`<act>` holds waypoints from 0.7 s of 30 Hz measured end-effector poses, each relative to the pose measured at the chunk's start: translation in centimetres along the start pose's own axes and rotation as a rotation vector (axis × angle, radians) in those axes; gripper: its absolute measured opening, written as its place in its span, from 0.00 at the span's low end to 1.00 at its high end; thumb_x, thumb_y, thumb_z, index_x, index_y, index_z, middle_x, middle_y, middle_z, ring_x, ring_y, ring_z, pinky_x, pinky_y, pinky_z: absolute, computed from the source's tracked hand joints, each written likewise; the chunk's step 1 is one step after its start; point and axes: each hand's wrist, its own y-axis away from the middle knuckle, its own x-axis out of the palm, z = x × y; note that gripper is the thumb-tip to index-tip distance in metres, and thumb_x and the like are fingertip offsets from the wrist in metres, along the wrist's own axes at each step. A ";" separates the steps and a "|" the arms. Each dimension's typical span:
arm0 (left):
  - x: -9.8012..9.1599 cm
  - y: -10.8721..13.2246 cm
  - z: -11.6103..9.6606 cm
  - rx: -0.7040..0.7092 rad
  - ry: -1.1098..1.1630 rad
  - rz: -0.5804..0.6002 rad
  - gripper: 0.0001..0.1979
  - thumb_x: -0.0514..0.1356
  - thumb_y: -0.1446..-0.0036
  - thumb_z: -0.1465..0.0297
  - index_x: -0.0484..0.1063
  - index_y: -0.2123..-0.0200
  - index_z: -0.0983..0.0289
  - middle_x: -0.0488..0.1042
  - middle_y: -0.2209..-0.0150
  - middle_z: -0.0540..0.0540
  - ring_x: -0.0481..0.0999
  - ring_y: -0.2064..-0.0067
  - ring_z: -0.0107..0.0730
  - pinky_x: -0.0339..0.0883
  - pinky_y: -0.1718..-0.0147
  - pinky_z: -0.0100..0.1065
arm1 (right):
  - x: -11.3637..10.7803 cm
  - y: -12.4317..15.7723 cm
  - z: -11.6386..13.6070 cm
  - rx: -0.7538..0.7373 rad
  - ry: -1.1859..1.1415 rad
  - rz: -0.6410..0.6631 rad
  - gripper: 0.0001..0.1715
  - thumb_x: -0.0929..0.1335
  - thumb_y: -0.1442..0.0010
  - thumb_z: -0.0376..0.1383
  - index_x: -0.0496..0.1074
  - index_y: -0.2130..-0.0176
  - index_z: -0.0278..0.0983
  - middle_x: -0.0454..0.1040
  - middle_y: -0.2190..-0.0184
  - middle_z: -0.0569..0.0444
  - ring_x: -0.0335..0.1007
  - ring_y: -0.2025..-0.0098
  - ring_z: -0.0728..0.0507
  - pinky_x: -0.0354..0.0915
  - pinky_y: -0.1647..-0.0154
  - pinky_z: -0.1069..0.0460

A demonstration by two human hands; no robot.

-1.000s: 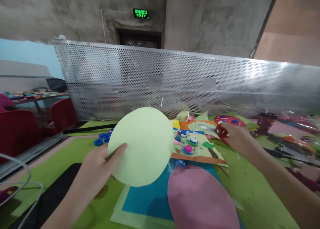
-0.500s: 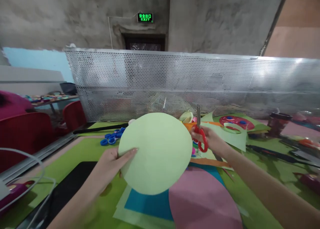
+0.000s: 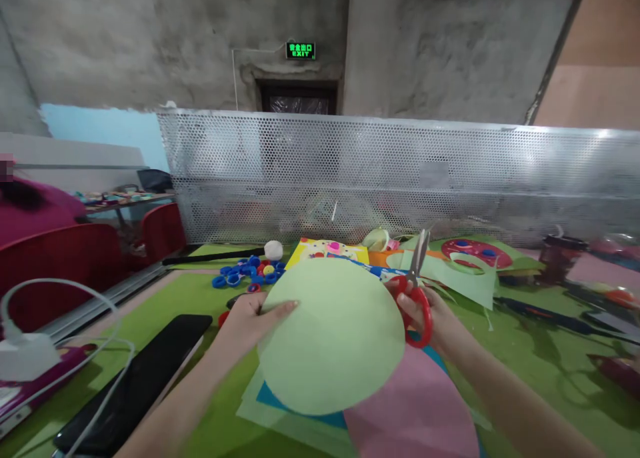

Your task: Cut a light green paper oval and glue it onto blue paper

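A pale green paper circle [image 3: 333, 338] is held up in front of me. My left hand [image 3: 255, 325] pinches its left edge, thumb on the near face and the other fingers mostly hidden behind. In my right hand [image 3: 425, 308] are red-handled scissors [image 3: 424, 318], blades pointing up and slightly parted, close to the circle's right edge. Below the circle lie a pink paper circle [image 3: 415, 411] and blue paper [image 3: 300, 408], both partly covered.
Blue bottle caps [image 3: 233, 279] lie at the back left, a black phone [image 3: 135, 385] nearer. A perforated metal screen [image 3: 300, 178] closes off the back. A soldering-iron-like tool [image 3: 545, 315] and a dark cup [image 3: 563, 258] stand right. A person in pink [image 3: 40, 208] sits far left.
The paper circle and both hands sit lower and further right in view. The scissors have tilted rightward, and the yellow sheet behind the circle has come into sight. The view itself has shifted.
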 end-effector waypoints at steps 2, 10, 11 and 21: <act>0.1 0.0 0.3 -0.016 0.018 0.012 0.22 0.66 0.63 0.52 0.74 0.74 0.66 0.78 0.76 0.57 0.75 0.77 0.38 0.68 0.78 0.35 | -0.1 0.2 -0.7 0.033 -0.002 0.043 0.21 0.73 0.56 0.49 0.69 0.69 0.37 0.69 0.75 0.56 0.66 0.72 0.45 0.64 0.70 0.51; 0.5 0.1 0.4 -0.030 0.135 0.086 0.20 0.70 0.67 0.57 0.75 0.72 0.63 0.80 0.75 0.54 0.77 0.74 0.39 0.71 0.75 0.35 | 0.1 1.2 -1.7 0.118 -0.086 0.055 0.17 0.74 0.57 0.43 0.67 0.72 0.38 0.68 0.75 0.58 0.65 0.72 0.47 0.64 0.68 0.52; 0.6 0.2 0.3 -0.038 0.151 0.101 0.20 0.70 0.67 0.57 0.75 0.71 0.63 0.80 0.73 0.55 0.78 0.73 0.40 0.72 0.74 0.36 | 0.1 1.3 -1.6 0.146 -0.117 0.036 0.18 0.74 0.58 0.44 0.67 0.72 0.38 0.70 0.73 0.57 0.66 0.70 0.46 0.65 0.66 0.51; -0.7 1.8 -0.3 -0.078 0.115 -0.129 0.23 0.68 0.68 0.53 0.75 0.70 0.62 0.79 0.79 0.52 0.76 0.80 0.39 0.69 0.83 0.33 | -1.2 3.3 0.2 0.285 0.126 0.104 0.35 0.68 0.57 0.60 0.68 0.58 0.39 0.72 0.61 0.47 0.69 0.58 0.36 0.67 0.58 0.45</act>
